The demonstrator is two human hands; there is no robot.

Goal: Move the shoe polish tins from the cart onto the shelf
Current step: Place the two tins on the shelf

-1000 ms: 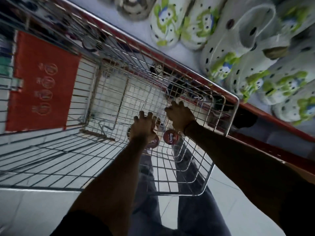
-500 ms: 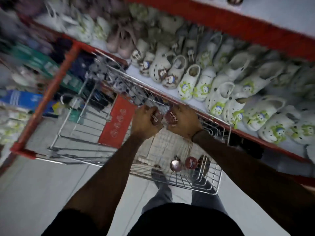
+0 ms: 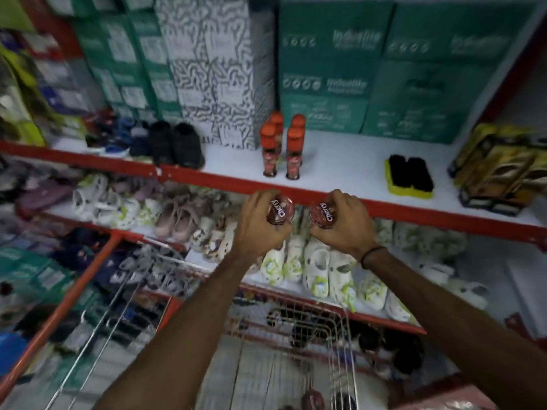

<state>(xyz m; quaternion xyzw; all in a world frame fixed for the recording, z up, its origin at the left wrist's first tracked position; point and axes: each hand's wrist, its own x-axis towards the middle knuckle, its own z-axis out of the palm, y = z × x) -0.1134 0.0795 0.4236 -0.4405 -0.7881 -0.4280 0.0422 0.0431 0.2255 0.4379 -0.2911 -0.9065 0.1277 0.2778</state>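
Observation:
My left hand (image 3: 257, 226) grips a dark red round polish tin (image 3: 279, 209) with white lettering on its lid. My right hand (image 3: 344, 224) grips a second red tin (image 3: 323, 215) of the same kind. Both are raised just below the red front edge of the white shelf (image 3: 340, 170). The wire cart (image 3: 331, 344) stands below my arms. At least one more red tin (image 3: 312, 399) lies in its bottom, blurred.
On the shelf stand several orange-capped polish bottles (image 3: 282, 143), a black brush on a yellow base (image 3: 410, 177), black shoes (image 3: 177, 145) and yellow boxes (image 3: 503, 170). Green cartons (image 3: 355, 69) fill the back. White clogs (image 3: 319, 267) line the lower shelf.
Both hands picked tins out of the cart and lifted them up to the level of the shelf's edge. My view swung from the cart bottom up to the shelves.

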